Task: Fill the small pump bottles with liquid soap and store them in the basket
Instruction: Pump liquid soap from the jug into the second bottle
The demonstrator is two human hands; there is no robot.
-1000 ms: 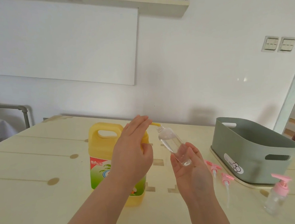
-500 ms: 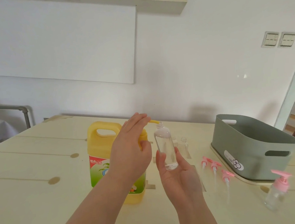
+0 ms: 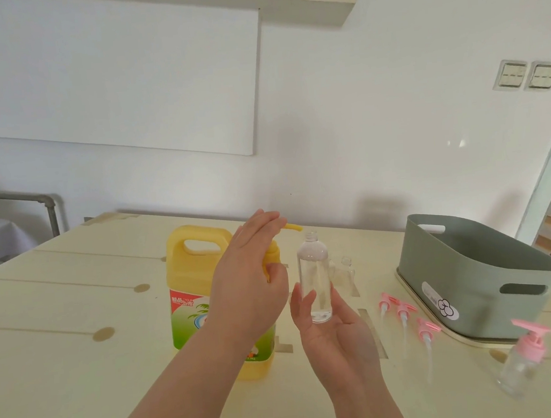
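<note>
Guessing the little bottle [image 3: 313, 273] is light and slick; we're gripping it low in our right hand [image 3: 337, 335], left hand [image 3: 245, 278] resting flat on the pump [image 3: 293, 228].

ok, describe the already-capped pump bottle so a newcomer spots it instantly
Find the grey-green basket on the table's right side. Near its front corner stands a small clear bottle. It alone has a pink pump fitted; the held bottle and its neighbour have open necks.
</note>
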